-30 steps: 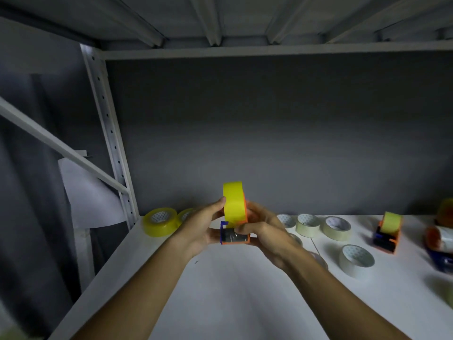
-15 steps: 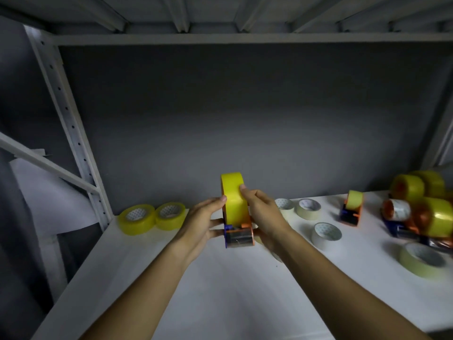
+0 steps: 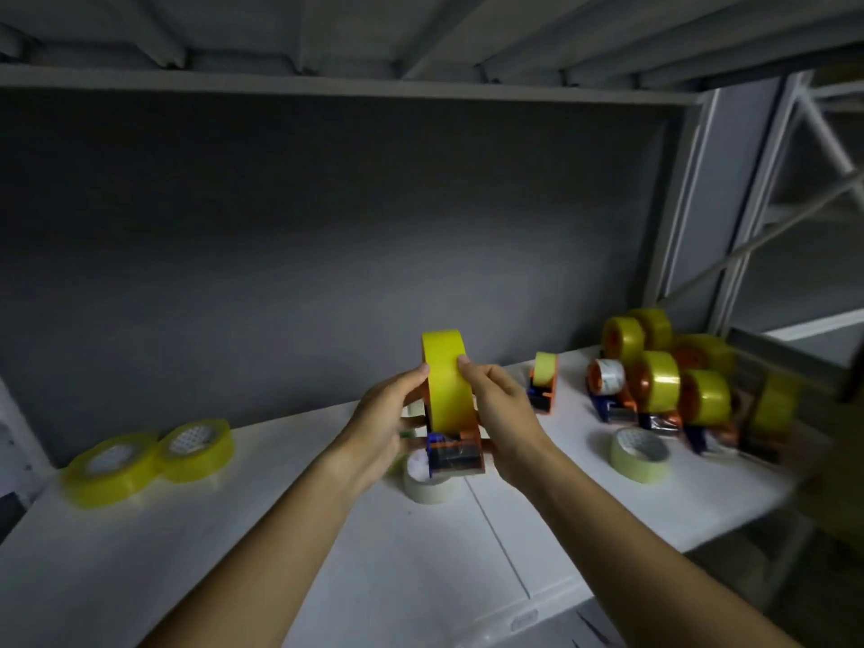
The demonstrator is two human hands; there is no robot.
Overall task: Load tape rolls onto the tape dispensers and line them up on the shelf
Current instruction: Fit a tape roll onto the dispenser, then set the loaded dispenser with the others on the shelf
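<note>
I hold an orange and blue tape dispenser above the white shelf, with a yellow tape roll standing upright on it. My left hand grips the dispenser from the left, its fingertips touching the roll's edge. My right hand grips it from the right, one fingertip on the roll's face. Several loaded dispensers stand at the shelf's right end. One more loaded dispenser stands apart, closer to the middle.
Two yellow rolls lie flat at the left. A pale roll lies under my hands and another pale roll lies at the right. A grey wall backs the shelf; a metal upright stands at the right.
My view has swung to the right, bringing the group of loaded dispensers fully into sight. Both hands keep their hold on the dispenser and roll, which sit slightly further right over the shelf.
</note>
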